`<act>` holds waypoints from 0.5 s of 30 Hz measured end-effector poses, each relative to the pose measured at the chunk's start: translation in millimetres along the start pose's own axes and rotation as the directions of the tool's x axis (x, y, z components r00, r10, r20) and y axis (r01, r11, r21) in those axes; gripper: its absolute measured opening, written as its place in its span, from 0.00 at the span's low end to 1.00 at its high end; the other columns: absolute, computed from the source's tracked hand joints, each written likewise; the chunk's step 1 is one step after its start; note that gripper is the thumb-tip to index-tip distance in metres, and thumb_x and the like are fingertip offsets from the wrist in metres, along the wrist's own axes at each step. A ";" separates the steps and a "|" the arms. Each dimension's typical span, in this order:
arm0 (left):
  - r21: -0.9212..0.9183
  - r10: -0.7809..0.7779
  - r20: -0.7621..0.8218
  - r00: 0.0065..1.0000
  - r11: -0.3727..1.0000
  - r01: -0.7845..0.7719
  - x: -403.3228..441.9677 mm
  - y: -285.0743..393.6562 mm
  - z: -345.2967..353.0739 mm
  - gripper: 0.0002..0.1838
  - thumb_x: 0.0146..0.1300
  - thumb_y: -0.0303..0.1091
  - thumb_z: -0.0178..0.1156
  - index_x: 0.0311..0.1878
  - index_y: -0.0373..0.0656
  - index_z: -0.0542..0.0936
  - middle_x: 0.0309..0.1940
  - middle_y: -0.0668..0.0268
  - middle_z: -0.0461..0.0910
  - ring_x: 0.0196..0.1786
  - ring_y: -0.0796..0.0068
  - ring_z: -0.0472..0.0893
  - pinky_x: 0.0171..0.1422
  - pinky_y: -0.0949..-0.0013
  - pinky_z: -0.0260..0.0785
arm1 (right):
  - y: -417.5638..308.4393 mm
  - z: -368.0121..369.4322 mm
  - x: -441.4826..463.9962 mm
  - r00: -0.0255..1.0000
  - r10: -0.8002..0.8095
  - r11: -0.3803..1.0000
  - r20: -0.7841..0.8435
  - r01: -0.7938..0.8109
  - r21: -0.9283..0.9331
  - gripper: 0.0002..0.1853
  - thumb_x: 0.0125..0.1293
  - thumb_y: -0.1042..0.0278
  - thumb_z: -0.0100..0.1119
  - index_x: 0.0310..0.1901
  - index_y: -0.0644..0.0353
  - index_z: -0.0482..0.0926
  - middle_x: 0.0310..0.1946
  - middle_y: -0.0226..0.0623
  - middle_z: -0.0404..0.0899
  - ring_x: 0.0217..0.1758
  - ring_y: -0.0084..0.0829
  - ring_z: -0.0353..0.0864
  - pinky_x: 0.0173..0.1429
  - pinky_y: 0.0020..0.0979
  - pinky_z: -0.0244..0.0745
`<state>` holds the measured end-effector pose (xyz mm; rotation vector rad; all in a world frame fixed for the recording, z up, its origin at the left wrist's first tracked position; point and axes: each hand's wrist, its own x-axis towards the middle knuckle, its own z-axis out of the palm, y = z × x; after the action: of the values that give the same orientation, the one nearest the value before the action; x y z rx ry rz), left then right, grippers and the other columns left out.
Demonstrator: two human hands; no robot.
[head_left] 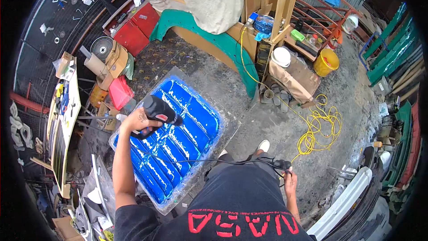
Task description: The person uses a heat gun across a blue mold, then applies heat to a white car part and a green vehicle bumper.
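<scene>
My left hand (139, 121) is closed around the handle of a black, pistol-shaped power tool (160, 110) with a red label. The tool hangs over a blue ribbed panel (171, 145) streaked with white patches; its tapered front faces right, and I cannot tell whether it touches the panel. A grey, worn border (219, 140) surrounds the blue. From the tool a black cord (205, 161) runs across in front of my body. My right hand (290, 178), low at my right side, is closed on that cord, just below a dark plug joint (281, 165).
A yellow extension cord (307, 140) lies coiled on the floor to the right and runs up to a wooden post. A green curved panel (223, 44) stands behind. Also around are a red cabinet (133, 29), a yellow bucket (326, 62) and a white bumper-like piece (345, 201).
</scene>
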<state>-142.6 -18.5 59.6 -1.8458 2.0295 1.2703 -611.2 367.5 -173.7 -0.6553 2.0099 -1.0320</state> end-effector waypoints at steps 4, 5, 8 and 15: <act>0.375 0.117 -0.482 0.869 0.923 0.084 15.5 -27.3 -21.5 0.17 0.49 0.37 0.69 0.40 0.37 0.81 0.22 0.52 0.81 0.26 0.59 0.83 0.33 0.62 0.74 | 11.9 1.9 1.7 0.999 -0.009 0.998 -0.035 0.007 -0.055 0.26 0.73 0.49 0.40 0.32 0.63 0.80 0.15 0.24 0.64 0.19 0.18 0.60 0.24 0.26 0.53; 0.381 0.122 -0.481 0.868 0.921 0.082 19.6 -34.1 -23.7 0.17 0.49 0.37 0.69 0.40 0.37 0.81 0.22 0.52 0.81 0.26 0.59 0.83 0.33 0.62 0.74 | 12.7 4.3 1.2 1.000 -0.009 0.997 -0.028 0.007 -0.083 0.25 0.73 0.50 0.41 0.33 0.64 0.79 0.16 0.25 0.65 0.19 0.18 0.61 0.24 0.26 0.54; 0.361 0.091 -0.699 0.709 0.901 0.240 23.4 -34.3 -21.9 0.21 0.48 0.41 0.70 0.43 0.38 0.80 0.26 0.46 0.80 0.34 0.51 0.83 0.40 0.56 0.73 | 3.1 10.4 -1.4 0.999 0.038 0.988 -0.025 -0.041 -0.150 0.24 0.71 0.50 0.42 0.29 0.66 0.72 0.16 0.34 0.67 0.21 0.27 0.64 0.27 0.34 0.59; 0.081 0.273 -0.057 0.960 0.960 -0.268 0.2 7.1 7.8 0.20 0.48 0.36 0.71 0.44 0.41 0.79 0.28 0.63 0.81 0.28 0.75 0.81 0.34 0.66 0.73 | 20.6 6.0 11.1 0.994 0.094 0.996 -0.060 -0.095 0.000 0.24 0.73 0.52 0.41 0.30 0.61 0.79 0.15 0.22 0.63 0.18 0.17 0.60 0.23 0.24 0.54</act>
<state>-152.2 -14.4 57.9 -1.6442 2.3972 1.1873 -614.6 368.0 -197.6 -0.5309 2.0745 -1.0031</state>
